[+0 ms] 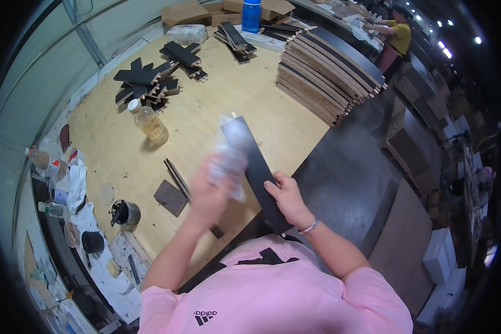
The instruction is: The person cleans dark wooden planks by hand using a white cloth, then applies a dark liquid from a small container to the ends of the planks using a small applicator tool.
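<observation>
My right hand (288, 199) grips the edge of a long narrow black board (257, 167), thumb on its face. A pale dowel pokes out at the board's far end, and the board slants away from my body. My left hand (209, 186), smeared by motion, holds a whitish crumpled cloth (228, 162) against or close beside the board's left side. On the table left of that hand lie a small dark square plate (171, 197) and some thin dark strips (178, 177).
The light wooden table (217, 94) carries crossed black boards (142, 78), a bottle of yellowish liquid (148, 123), a black-smeared cup (126, 212), a blue bottle (251, 15) and a tall panel stack (323, 72). A dark surface (339, 167) adjoins its right edge. A co-worker (396, 36) stands far right.
</observation>
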